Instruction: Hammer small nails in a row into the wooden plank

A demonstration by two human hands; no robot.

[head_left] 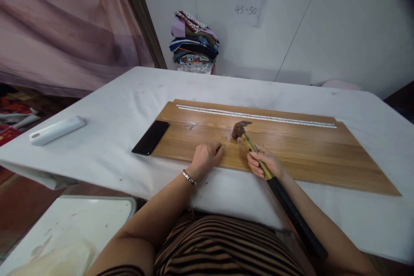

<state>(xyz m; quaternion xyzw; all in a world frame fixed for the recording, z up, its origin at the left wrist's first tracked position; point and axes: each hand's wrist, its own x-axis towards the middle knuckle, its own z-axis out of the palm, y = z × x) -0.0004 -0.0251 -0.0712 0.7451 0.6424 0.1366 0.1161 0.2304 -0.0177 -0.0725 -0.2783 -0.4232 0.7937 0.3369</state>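
My right hand [263, 161] is wrapped round the yellow shaft of a claw hammer [248, 141], well above its black grip. The rusty hammer head is low over the wooden board [317, 155], close to its surface. To the left of the head, my left hand [207, 155] rests on the board near its front edge, fingers curled closed. What they hold, if anything, is hidden. Several small dark specks or nail heads show on the wood around the hammer head. A few loose nails [191, 125] lie on the board to the left.
A black phone [151, 138] lies over the board's left end. White measuring strips [255, 116] run along its far side. A white handled object [58, 130] is on the white-covered table [110, 99] at left. Folded cloths [196, 43] are stacked behind the table; a white stool [80, 215] stands lower left.
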